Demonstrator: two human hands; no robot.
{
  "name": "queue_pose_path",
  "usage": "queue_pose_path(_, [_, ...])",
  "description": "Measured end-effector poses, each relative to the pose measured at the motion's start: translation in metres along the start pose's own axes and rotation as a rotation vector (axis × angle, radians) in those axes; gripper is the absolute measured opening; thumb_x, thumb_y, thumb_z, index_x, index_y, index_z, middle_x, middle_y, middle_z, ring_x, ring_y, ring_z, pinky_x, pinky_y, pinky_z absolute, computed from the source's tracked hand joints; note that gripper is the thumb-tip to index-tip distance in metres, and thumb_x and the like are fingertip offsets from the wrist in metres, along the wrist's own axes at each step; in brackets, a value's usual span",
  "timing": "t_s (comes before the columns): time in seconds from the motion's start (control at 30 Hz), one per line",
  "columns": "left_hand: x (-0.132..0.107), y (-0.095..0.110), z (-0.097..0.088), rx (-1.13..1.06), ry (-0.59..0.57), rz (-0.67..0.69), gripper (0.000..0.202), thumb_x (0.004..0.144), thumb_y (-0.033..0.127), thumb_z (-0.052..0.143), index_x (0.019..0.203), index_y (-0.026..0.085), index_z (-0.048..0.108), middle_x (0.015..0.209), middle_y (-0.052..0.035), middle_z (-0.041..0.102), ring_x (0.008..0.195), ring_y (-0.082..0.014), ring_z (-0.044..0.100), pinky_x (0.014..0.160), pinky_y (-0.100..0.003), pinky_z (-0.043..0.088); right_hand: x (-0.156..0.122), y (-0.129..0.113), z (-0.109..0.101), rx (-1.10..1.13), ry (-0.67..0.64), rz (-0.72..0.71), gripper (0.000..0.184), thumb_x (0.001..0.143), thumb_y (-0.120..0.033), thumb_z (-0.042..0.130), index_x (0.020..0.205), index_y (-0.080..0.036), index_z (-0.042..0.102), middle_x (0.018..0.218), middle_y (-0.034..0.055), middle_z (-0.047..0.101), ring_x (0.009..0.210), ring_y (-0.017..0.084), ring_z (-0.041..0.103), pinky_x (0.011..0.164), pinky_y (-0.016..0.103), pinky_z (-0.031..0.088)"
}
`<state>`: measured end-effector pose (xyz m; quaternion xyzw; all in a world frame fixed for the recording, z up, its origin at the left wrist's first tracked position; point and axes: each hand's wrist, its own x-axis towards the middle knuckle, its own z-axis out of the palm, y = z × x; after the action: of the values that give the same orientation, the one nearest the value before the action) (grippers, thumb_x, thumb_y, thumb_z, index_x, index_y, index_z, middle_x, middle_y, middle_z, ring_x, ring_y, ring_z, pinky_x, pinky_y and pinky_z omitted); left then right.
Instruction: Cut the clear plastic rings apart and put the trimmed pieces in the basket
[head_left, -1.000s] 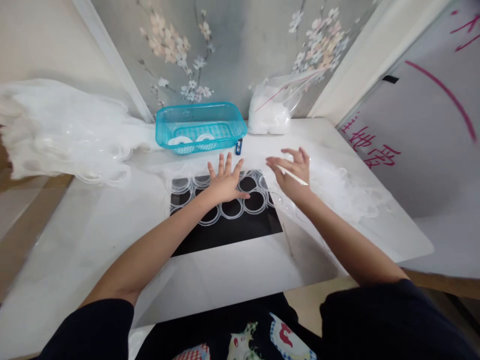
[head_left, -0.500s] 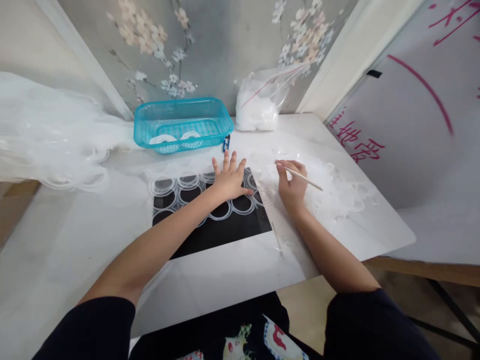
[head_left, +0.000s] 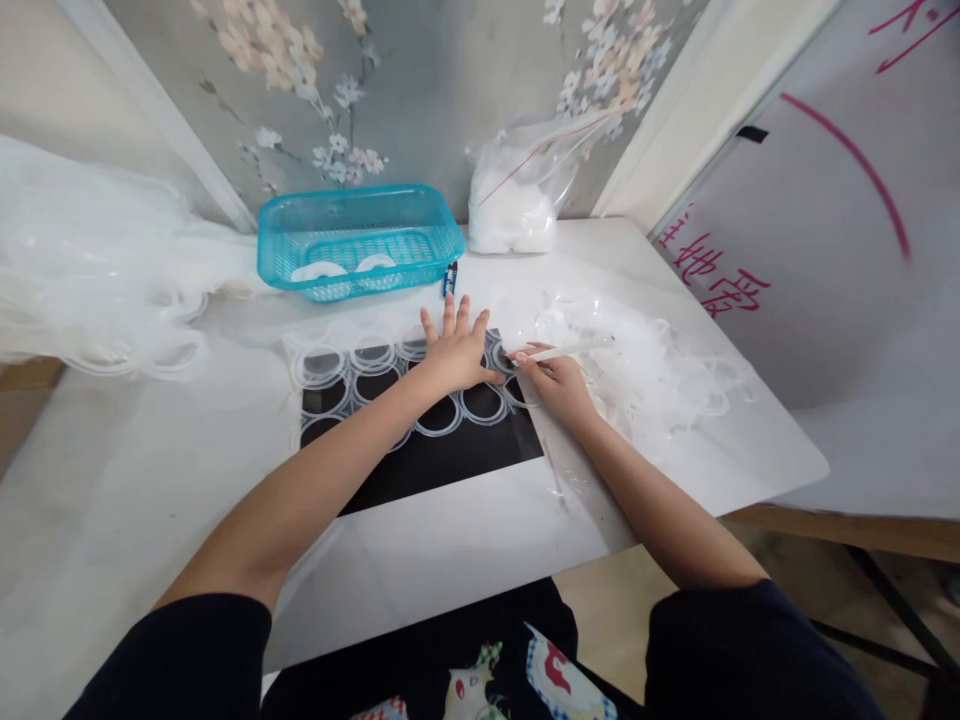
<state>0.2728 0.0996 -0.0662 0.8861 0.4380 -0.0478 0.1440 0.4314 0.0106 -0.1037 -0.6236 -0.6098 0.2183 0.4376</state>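
My left hand [head_left: 457, 358] lies flat with its fingers spread, pressing on a translucent sheet of joined rings [head_left: 439, 430]. Under that sheet is a black sheet [head_left: 472, 456] on the white table. My right hand [head_left: 561, 385] pinches a thin, pale stick [head_left: 574, 350], blurred by motion. The stick's left end is at the upper right corner of the ring sheet, close to my left thumb. Right of this hand spreads a loose heap of clear ring-shaped plastic scraps [head_left: 667, 365].
A blue plastic basket [head_left: 360, 195] holding white rings stands at the back. Beside it are small blue thread snips [head_left: 450, 280] and a clear zip bag [head_left: 517, 210] of white material. A large pile of translucent sheets [head_left: 97, 270] lies left. A whiteboard [head_left: 810, 330] stands right.
My right hand has moved left with the stick, from over the scraps to the ring sheet's right edge. My left hand stays spread in place.
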Motion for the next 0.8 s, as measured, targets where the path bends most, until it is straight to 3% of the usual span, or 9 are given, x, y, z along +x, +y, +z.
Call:
queue_pose_path(0.2, [-0.002,0.000,0.000,-0.004,-0.001,-0.009,0.107,0.071,0.065,0.065,0.153,0.015,0.016,0.160,-0.0186,-0.008,0.144,-0.0405,-0.017,0.108,-0.069,-0.010,-0.002,-0.004,-0.001,0.004,-0.004,0.052,0.032,0.090,-0.044,0.051,0.087,-0.022,0.075,0.095,0.0041,0.075,0.102,0.026,0.067,0.094,0.038,0.049])
queue_pose_path(0.37, [-0.001,0.004,-0.004,0.027,-0.002,0.019,0.105,0.072,0.062,0.066,0.152,0.014,0.017,0.159,-0.0200,-0.007,0.143,-0.0419,-0.018,0.107,-0.068,-0.013,-0.001,-0.004,-0.002,-0.017,-0.005,0.036,0.032,0.090,-0.044,0.051,0.088,-0.021,0.074,0.097,0.0049,0.075,0.103,0.026,0.067,0.095,0.039,0.049])
queue_pose_path(0.5, [0.002,0.006,-0.006,0.063,-0.038,0.040,0.105,0.074,0.060,0.066,0.153,0.016,0.014,0.159,-0.0202,-0.009,0.143,-0.0418,-0.019,0.106,-0.069,-0.014,-0.008,0.000,0.002,-0.170,-0.022,-0.093,0.029,0.092,-0.040,0.048,0.091,-0.024,0.072,0.099,0.0049,0.075,0.101,0.025,0.067,0.102,0.044,0.044])
queue_pose_path(0.6, [0.004,0.009,-0.007,0.082,-0.089,0.034,0.103,0.075,0.059,0.066,0.154,0.020,0.012,0.159,-0.0189,-0.012,0.143,-0.0404,-0.020,0.106,-0.069,-0.014,-0.005,0.004,0.003,-0.301,-0.160,-0.269,0.022,0.092,-0.030,0.048,0.093,-0.026,0.070,0.099,0.0037,0.075,0.094,0.022,0.068,0.108,0.045,0.038])
queue_pose_path(0.67, [0.005,0.011,-0.008,0.090,-0.113,0.021,0.102,0.076,0.057,0.067,0.154,0.023,0.010,0.159,-0.0172,-0.013,0.143,-0.0400,-0.020,0.105,-0.070,-0.014,0.012,0.006,-0.004,-0.369,-0.226,-0.316,0.019,0.089,-0.024,0.051,0.093,-0.026,0.069,0.099,0.0028,0.075,0.095,0.021,0.068,0.106,0.042,0.040])
queue_pose_path(0.73, [0.004,0.013,-0.010,0.094,-0.127,0.017,0.103,0.076,0.055,0.068,0.154,0.024,0.009,0.159,-0.0163,-0.013,0.143,-0.0402,-0.019,0.105,-0.070,-0.013,0.040,0.004,-0.022,-0.464,-0.109,-0.252,0.019,0.087,-0.021,0.052,0.093,-0.024,0.069,0.102,0.0047,0.074,0.103,0.023,0.065,0.103,0.042,0.042])
queue_pose_path(0.8, [0.001,0.013,-0.010,0.088,-0.108,0.032,0.105,0.075,0.053,0.070,0.154,0.023,0.008,0.159,-0.0172,-0.014,0.143,-0.0403,-0.019,0.105,-0.070,-0.013,0.071,-0.003,-0.048,-0.533,0.163,-0.136,0.027,0.092,-0.020,0.042,0.096,-0.018,0.068,0.106,0.0114,0.072,0.108,0.027,0.062,0.101,0.047,0.041])
